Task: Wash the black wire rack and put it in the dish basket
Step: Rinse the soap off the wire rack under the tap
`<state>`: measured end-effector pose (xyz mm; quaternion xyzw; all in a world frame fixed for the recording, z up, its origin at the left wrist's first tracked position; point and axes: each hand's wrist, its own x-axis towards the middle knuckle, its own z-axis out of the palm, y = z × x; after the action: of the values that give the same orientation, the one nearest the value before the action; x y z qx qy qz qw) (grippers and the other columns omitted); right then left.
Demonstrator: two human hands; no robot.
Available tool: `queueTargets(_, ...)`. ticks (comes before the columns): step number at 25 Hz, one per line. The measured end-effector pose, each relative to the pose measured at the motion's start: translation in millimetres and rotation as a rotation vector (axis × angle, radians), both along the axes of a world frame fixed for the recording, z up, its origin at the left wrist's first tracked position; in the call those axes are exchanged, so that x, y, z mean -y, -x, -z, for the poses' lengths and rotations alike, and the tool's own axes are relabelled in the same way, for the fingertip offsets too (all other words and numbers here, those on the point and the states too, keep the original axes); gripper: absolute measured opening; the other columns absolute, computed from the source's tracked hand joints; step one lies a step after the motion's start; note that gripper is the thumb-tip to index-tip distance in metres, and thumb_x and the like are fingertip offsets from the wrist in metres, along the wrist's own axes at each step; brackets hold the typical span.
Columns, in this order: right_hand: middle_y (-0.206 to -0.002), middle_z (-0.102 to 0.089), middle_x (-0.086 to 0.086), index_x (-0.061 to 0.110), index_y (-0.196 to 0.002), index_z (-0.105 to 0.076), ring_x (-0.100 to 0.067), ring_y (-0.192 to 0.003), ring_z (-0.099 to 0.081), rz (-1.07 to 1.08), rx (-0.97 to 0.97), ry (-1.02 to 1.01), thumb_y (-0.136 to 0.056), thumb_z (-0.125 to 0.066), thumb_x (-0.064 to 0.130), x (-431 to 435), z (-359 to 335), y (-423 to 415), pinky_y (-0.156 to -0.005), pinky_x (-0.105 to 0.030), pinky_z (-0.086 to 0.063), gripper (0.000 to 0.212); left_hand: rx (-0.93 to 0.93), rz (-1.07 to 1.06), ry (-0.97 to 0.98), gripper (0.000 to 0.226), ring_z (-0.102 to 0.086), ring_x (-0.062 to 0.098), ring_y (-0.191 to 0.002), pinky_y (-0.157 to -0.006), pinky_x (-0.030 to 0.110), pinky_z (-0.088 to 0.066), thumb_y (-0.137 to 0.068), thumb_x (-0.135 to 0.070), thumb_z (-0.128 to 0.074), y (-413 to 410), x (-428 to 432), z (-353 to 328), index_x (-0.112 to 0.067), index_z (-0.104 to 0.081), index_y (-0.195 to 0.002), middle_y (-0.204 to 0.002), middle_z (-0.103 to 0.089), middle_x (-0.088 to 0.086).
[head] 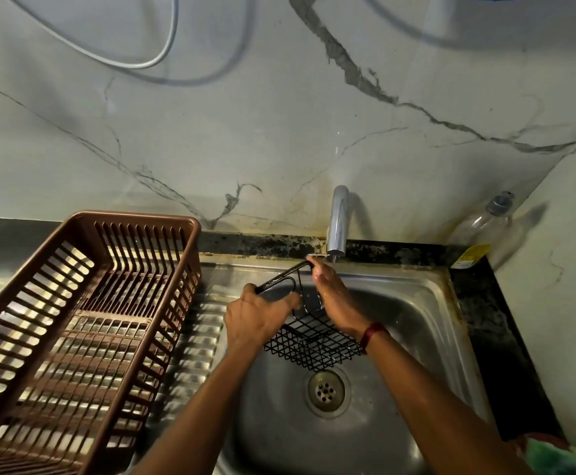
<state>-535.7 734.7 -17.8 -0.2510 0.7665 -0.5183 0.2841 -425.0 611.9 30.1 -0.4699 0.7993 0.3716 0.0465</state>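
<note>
The black wire rack [310, 341] hangs tilted over the steel sink [417, 303], its mesh end low above the drain and its frame end up near the tap. My left hand [259, 317] grips the rack's frame on the left side. My right hand [331, 296] lies along the rack's right side with fingers stretched up to the top corner, just under the tap spout [337, 228]. The brown slatted dish basket [84, 323] stands on the draining board to the left of the sink, with nothing in it.
The drain [326, 390] sits in the bowl's middle. A clear plastic bottle [485, 222] stands at the back right corner on the dark counter. A green sponge [550, 455] lies at the lower right. A marble-patterned wall rises behind the tap.
</note>
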Motion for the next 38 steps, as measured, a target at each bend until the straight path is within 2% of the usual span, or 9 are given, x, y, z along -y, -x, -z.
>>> queueTargets(8,-0.16,-0.016,0.007,0.037,-0.15,-0.02,-0.019,-0.146,-0.015,-0.01,-0.079,-0.132,-0.075,-0.007,0.086,16,-15,4,-0.117,-0.057,-0.009,0.09,-0.05,-0.017,-0.054,0.122,-0.065,0.033,-0.111,-0.094,0.048,-0.056,-0.048,-0.084,-0.048,-6,0,4,-0.021,-0.041,-0.152,-0.118,-0.07,0.017)
queueTargets(14,-0.159,-0.017,0.008,0.038,-0.15,-0.02,-0.016,-0.145,-0.018,-0.11,-0.126,-0.182,-0.087,-0.009,0.072,10,-11,13,-0.117,-0.046,-0.016,0.073,-0.199,-0.135,-0.197,0.081,-0.065,0.019,-0.079,-0.067,0.035,-0.057,-0.055,-0.068,-0.063,-22,7,-1,-0.017,-0.065,-0.119,-0.087,-0.069,0.004)
queueTargets(16,-0.137,-0.045,0.006,0.03,-0.144,-0.036,-0.01,-0.123,-0.045,-0.012,0.081,-0.208,-0.091,-0.018,0.066,-21,14,17,-0.104,-0.031,-0.033,0.067,-0.256,-0.187,-0.251,0.071,-0.063,0.021,-0.077,-0.073,0.039,-0.057,-0.055,-0.061,-0.065,-32,11,2,-0.014,-0.067,-0.107,-0.084,-0.069,0.006)
queueTargets(19,-0.108,-0.046,0.017,0.036,-0.123,-0.049,0.0,-0.097,-0.048,0.127,0.274,-0.246,-0.085,-0.026,0.073,-56,38,9,-0.09,-0.021,-0.04,0.058,-0.29,-0.201,-0.316,0.076,-0.062,0.024,-0.079,-0.074,0.039,-0.054,-0.05,-0.056,-0.067,-49,14,9,-0.009,-0.066,-0.11,-0.085,-0.068,0.009)
queueTargets(21,-0.121,-0.055,0.002,0.024,-0.126,-0.054,-0.018,-0.112,-0.054,0.202,0.191,-0.266,-0.094,-0.028,0.063,-62,46,8,-0.1,-0.041,-0.043,0.056,-0.313,-0.192,-0.378,0.079,-0.067,0.031,-0.089,-0.078,0.044,-0.057,-0.051,-0.054,-0.07,-56,15,16,-0.013,-0.066,-0.119,-0.091,-0.072,0.014)
queueTargets(23,-0.099,-0.064,-0.019,0.01,-0.108,-0.063,-0.027,-0.088,-0.06,0.304,0.141,-0.224,-0.098,-0.038,0.051,-62,42,7,-0.077,-0.037,-0.051,0.048,-0.349,-0.2,-0.442,0.067,-0.068,0.034,-0.097,-0.088,0.051,-0.058,-0.05,-0.049,-0.074,-60,15,17,-0.026,-0.068,-0.113,-0.094,-0.073,0.012)
queueTargets(26,-0.065,-0.058,-0.014,-0.004,-0.088,-0.065,-0.025,-0.063,-0.054,0.443,0.141,-0.157,-0.096,-0.051,0.04,-63,35,11,-0.057,-0.036,-0.046,0.046,-0.456,-0.173,-0.566,0.043,-0.065,0.025,-0.096,-0.091,0.044,-0.051,-0.067,-0.03,-0.081,-66,17,19,-0.038,-0.064,-0.105,-0.094,-0.071,0.003)
queueTargets(30,-0.058,-0.063,-0.022,-0.005,-0.065,-0.065,-0.038,-0.06,-0.064,0.728,0.021,-0.124,-0.087,-0.066,0.027,-63,32,10,-0.065,-0.051,-0.056,0.039,-0.536,-0.103,-0.685,0.083,-0.057,0.022,-0.12,-0.109,0.047,-0.043,-0.075,-0.013,-0.078,-74,22,38,-0.042,-0.044,-0.145,-0.127,-0.063,0.001)
queueTargets(38,-0.04,-0.042,-0.01,0.007,-0.039,-0.041,-0.017,-0.039,-0.036,0.804,-0.473,0.054,-0.076,-0.054,0.017,-81,12,-12,-0.047,-0.028,-0.031,0.041,-0.578,-0.43,-1.088,0.069,-0.054,0.043,-0.123,-0.095,0.053,-0.047,-0.064,-0.039,-0.076,-87,37,63,-0.017,-0.066,-0.128,-0.137,-0.06,0.021)
